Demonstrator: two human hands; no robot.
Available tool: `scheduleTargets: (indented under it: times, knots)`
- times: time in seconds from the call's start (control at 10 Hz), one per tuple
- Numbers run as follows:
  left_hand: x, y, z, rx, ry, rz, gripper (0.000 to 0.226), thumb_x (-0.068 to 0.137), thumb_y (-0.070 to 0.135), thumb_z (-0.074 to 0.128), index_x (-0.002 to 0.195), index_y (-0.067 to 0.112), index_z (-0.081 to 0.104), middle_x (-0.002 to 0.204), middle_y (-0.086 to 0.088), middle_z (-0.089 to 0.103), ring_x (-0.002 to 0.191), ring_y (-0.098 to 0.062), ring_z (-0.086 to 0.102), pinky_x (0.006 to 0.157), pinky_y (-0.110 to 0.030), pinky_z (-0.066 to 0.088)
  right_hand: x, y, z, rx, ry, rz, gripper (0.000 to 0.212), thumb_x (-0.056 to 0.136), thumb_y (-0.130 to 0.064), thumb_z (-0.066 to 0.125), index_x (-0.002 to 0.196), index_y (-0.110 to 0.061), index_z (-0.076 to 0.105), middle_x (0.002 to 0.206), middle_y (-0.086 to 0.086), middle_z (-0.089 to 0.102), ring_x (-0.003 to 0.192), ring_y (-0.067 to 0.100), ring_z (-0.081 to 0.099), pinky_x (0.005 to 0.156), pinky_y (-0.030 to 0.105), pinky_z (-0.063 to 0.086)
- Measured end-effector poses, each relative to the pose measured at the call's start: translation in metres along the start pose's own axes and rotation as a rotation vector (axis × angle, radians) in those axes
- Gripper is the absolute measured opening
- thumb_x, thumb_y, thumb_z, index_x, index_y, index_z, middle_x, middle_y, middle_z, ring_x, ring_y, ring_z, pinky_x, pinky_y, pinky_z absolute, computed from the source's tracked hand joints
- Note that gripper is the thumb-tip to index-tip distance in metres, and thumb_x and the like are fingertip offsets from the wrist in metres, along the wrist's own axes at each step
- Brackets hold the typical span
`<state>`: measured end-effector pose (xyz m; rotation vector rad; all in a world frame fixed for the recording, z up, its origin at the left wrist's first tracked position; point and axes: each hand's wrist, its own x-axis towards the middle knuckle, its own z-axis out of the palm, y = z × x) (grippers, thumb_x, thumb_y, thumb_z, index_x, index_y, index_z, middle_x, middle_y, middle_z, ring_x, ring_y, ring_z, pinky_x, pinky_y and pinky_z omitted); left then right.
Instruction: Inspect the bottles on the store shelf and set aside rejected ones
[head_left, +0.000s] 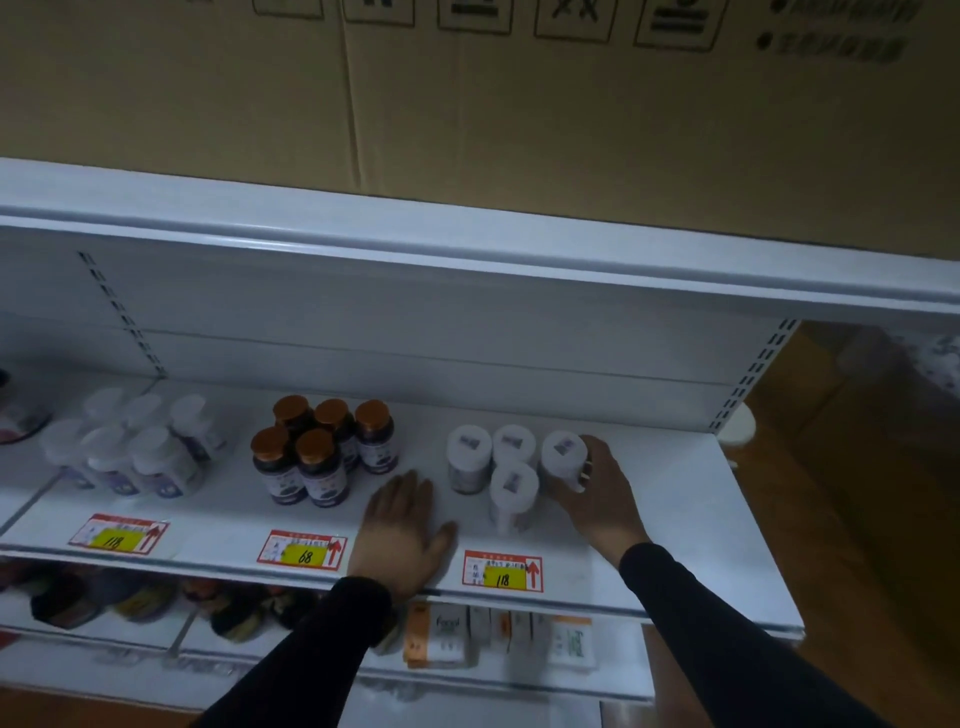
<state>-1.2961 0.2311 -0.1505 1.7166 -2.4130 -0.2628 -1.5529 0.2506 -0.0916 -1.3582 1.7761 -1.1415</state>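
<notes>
On the white shelf (675, 499), the right hand (597, 488) grips a white bottle (563, 457); the left hand (402, 530) rests flat, fingers straight

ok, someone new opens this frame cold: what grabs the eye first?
Probably the two hands on the white shelf: the right hand has its grip round the rightmost white bottle, while the left hand lies flat on the shelf near the front edge. Next, the amber-capped bottles clustered mid-shelf, and the yellow price tags along the front.
</notes>
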Motion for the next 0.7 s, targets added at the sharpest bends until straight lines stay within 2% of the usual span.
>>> scheduleTargets:
  times: [0.4,0.5,0.6,0.7]
  knots:
    - [-0.002,0.002,0.001,0.028,0.076,-0.005,0.066,0.087,0.057,0.041,0.126,0.008,0.063,0.132,-0.018,0.060,0.120,-0.036,0.058,0.101,-0.050,0.046,0.003,0.005,0.009,0.038,-0.033,0.058,0.050,0.081,-0.030,0.079,0.118,-0.033,0.046,0.118,-0.005,0.059,0.105,0.014,0.059,0.091,0.033,0.051]
    - [-0.002,0.001,0.004,0.030,0.094,-0.018,0.068,0.087,0.059,0.039,0.130,0.010,0.059,0.137,-0.016,0.057,0.125,-0.034,0.054,0.105,-0.049,0.043,0.000,0.005,0.008,0.037,-0.055,0.078,0.054,0.081,-0.035,0.079,0.123,-0.033,0.046,0.121,-0.005,0.058,0.109,0.015,0.058,0.091,0.030,0.050]
    - [-0.001,-0.002,0.007,0.039,0.109,-0.009,0.068,0.088,0.060,0.038,0.131,0.011,0.059,0.138,-0.016,0.056,0.126,-0.034,0.053,0.106,-0.049,0.042,-0.002,0.005,0.006,0.014,-0.059,0.067,0.056,0.077,-0.040,0.081,0.121,-0.034,0.047,0.122,-0.006,0.059,0.109,0.014,0.057,0.094,0.035,0.051]
    - [0.001,-0.002,0.011,0.036,0.117,-0.012,0.069,0.087,0.059,0.038,0.128,0.009,0.061,0.135,-0.017,0.058,0.123,-0.036,0.056,0.104,-0.050,0.044,-0.002,0.006,-0.003,-0.049,-0.030,0.053,0.058,0.077,-0.037,0.080,0.124,-0.028,0.048,0.126,-0.002,0.056,0.109,0.015,0.054,0.095,0.036,0.049]
